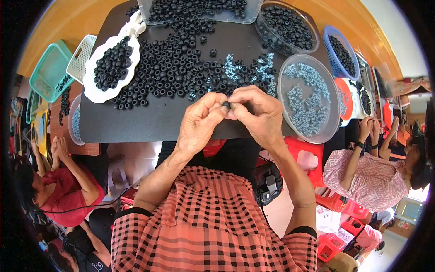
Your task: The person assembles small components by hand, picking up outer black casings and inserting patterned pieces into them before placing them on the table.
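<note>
Above the table's near edge, my left hand pinches a small round black piece between thumb and forefinger. My right hand meets it there, its fingers closed; whatever lies between them is too small to make out. Just beyond my fingers spreads a heap of black pieces, round with holes, like large beads. Small blue-and-white striped pieces lie among them. Many more of the striped pieces fill a round clear tray to the right of my right hand.
A white scalloped dish of black pieces sits at the left of the dark table. Along the far side stand a clear bin and a round clear tub, both with black pieces. A blue basket stands farther right. Other people sit on both sides.
</note>
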